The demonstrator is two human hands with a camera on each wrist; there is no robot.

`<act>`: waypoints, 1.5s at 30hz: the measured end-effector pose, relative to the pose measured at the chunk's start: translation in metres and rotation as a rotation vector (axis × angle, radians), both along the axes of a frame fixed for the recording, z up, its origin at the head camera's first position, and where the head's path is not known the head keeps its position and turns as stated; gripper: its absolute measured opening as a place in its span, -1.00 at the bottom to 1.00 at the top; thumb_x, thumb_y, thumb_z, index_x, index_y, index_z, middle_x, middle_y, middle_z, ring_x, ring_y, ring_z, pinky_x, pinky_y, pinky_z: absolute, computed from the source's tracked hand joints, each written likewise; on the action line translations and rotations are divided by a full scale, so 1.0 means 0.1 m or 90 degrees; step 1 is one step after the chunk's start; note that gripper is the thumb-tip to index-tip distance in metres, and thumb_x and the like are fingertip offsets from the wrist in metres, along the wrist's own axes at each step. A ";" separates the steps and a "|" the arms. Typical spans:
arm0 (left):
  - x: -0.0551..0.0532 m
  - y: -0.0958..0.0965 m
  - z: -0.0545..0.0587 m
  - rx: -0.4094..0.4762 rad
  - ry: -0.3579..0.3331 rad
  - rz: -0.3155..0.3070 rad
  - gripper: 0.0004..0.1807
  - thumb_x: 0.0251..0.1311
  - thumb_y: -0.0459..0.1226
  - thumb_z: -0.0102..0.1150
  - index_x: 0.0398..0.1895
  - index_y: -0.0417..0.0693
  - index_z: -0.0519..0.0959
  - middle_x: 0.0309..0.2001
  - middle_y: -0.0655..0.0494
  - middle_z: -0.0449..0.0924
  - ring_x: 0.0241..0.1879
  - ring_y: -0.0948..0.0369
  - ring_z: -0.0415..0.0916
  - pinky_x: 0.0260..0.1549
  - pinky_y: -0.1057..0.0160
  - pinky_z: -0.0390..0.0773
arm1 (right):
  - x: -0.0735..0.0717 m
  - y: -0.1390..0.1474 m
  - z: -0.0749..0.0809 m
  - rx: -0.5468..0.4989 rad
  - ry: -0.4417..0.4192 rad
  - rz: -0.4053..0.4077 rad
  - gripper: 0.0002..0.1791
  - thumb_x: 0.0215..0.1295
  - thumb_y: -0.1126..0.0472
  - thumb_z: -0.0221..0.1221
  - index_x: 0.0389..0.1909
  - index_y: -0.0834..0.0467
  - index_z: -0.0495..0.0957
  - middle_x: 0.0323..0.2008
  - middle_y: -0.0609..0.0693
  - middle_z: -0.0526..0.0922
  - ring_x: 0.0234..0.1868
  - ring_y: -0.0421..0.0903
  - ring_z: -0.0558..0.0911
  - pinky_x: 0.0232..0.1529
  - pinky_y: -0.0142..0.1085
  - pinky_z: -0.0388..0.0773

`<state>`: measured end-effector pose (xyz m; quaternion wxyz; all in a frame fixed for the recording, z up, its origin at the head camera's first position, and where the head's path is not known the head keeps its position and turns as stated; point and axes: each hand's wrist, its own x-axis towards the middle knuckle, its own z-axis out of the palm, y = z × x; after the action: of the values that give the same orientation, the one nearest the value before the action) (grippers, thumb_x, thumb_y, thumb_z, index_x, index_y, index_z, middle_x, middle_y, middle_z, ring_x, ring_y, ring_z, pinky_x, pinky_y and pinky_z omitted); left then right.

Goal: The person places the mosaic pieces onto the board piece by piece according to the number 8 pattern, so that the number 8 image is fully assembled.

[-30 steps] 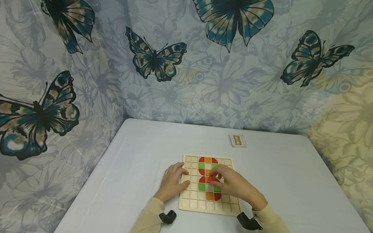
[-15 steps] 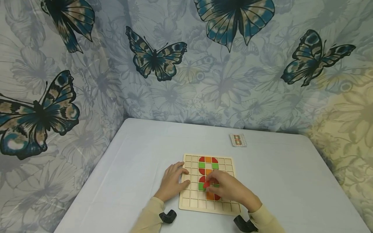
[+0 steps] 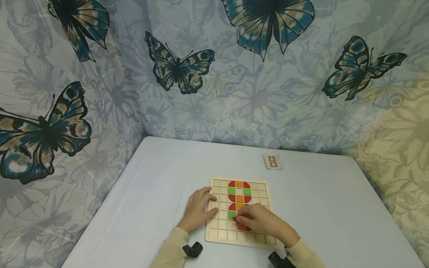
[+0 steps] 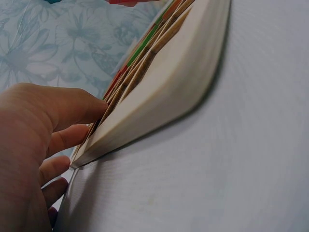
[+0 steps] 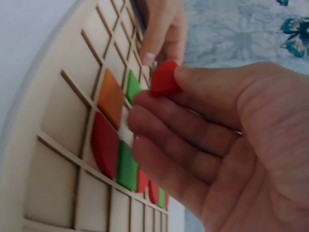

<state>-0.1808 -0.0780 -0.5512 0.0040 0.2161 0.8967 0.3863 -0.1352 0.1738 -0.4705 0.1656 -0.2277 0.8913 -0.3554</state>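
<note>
A square wooden grid board (image 3: 222,234) holds red, orange and green tiles in its middle columns. My right hand (image 3: 261,221) is over its lower middle, pinching a red tile (image 5: 164,79) with one rounded side between thumb and fingertips. Beneath that hand, an orange tile (image 5: 110,99), a dark red tile (image 5: 104,144) and a green tile (image 5: 127,166) sit in cells; the hand partly covers them in the head view. At the board's left edge rests my left hand (image 3: 198,209), fingers spread, the thumb (image 4: 91,107) lying on the rim.
A small stack of pattern cards (image 3: 273,162) lies toward the back of the white-covered table (image 3: 161,167). Butterfly-print cloth (image 3: 194,111) hangs behind and to the left. Each wrist carries a black mount (image 3: 193,249).
My right hand has moved left and toward me across the board with the red tile, uncovering an orange tile in the middle column. My left hand has stayed at the edge.
</note>
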 end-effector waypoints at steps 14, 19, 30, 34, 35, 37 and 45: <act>0.01 0.00 0.02 0.001 -0.009 -0.004 -0.75 0.22 -0.10 0.31 -0.07 0.13 0.56 0.47 0.02 0.30 0.50 -0.06 0.17 0.53 -0.20 0.04 | 0.03 -0.12 -0.18 0.004 -0.012 -0.019 -0.95 0.37 0.18 0.27 -0.29 0.04 0.68 -0.43 -0.27 0.65 -0.45 -0.40 0.51 -0.41 -0.48 0.51; 0.01 0.00 0.01 0.001 -0.002 -0.003 -0.75 0.23 -0.10 0.31 -0.06 0.14 0.56 0.47 0.02 0.31 0.48 -0.03 0.19 0.53 -0.19 0.06 | 0.03 -0.15 -0.18 0.024 0.001 -0.026 -0.96 0.36 0.17 0.27 -0.28 0.02 0.68 -0.46 -0.29 0.63 -0.47 -0.40 0.48 -0.43 -0.48 0.48; 0.01 0.00 0.01 -0.001 -0.016 0.000 -0.73 0.22 -0.07 0.31 -0.05 0.17 0.57 0.49 0.07 0.29 0.52 -0.03 0.13 0.55 -0.16 0.01 | 0.02 -0.17 -0.19 0.050 0.033 -0.039 -0.93 0.38 0.19 0.25 -0.31 0.05 0.67 -0.50 -0.29 0.57 -0.52 -0.39 0.42 -0.49 -0.48 0.44; 0.00 0.00 0.01 -0.007 -0.012 0.002 -0.73 0.21 -0.07 0.31 -0.05 0.18 0.57 0.48 0.07 0.30 0.51 -0.03 0.15 0.55 -0.16 0.03 | 0.03 -0.15 -0.18 0.027 0.006 -0.020 -0.93 0.33 0.16 0.31 -0.25 0.06 0.65 -0.49 -0.25 0.54 -0.49 -0.38 0.43 -0.48 -0.49 0.43; 0.00 0.00 0.00 -0.007 -0.008 0.003 -0.73 0.21 -0.07 0.32 -0.06 0.18 0.57 0.48 0.07 0.30 0.50 -0.02 0.16 0.54 -0.16 0.04 | 0.03 -0.14 -0.17 0.021 -0.003 -0.013 -0.90 0.31 0.15 0.33 -0.23 0.06 0.64 -0.48 -0.23 0.54 -0.47 -0.37 0.43 -0.47 -0.48 0.43; 0.00 0.00 0.00 -0.004 -0.003 0.004 -0.74 0.21 -0.08 0.32 -0.06 0.17 0.57 0.47 0.06 0.31 0.49 -0.02 0.19 0.53 -0.17 0.06 | 0.03 -0.13 -0.16 0.012 -0.016 0.000 -0.82 0.25 0.13 0.38 -0.19 0.04 0.62 -0.46 -0.19 0.52 -0.44 -0.35 0.44 -0.45 -0.48 0.42; 0.00 0.00 0.00 0.003 0.006 0.003 -0.74 0.20 -0.09 0.33 -0.07 0.14 0.58 0.46 0.04 0.33 0.47 -0.03 0.21 0.51 -0.19 0.09 | 0.04 -0.12 -0.18 0.009 0.002 0.002 -0.78 0.24 0.13 0.40 -0.16 0.06 0.61 -0.48 -0.19 0.46 -0.47 -0.37 0.39 -0.46 -0.49 0.40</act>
<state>-0.1803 -0.0784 -0.5512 -0.0015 0.2161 0.8961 0.3877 -0.1314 0.1618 -0.4883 0.1667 -0.2287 0.8936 -0.3483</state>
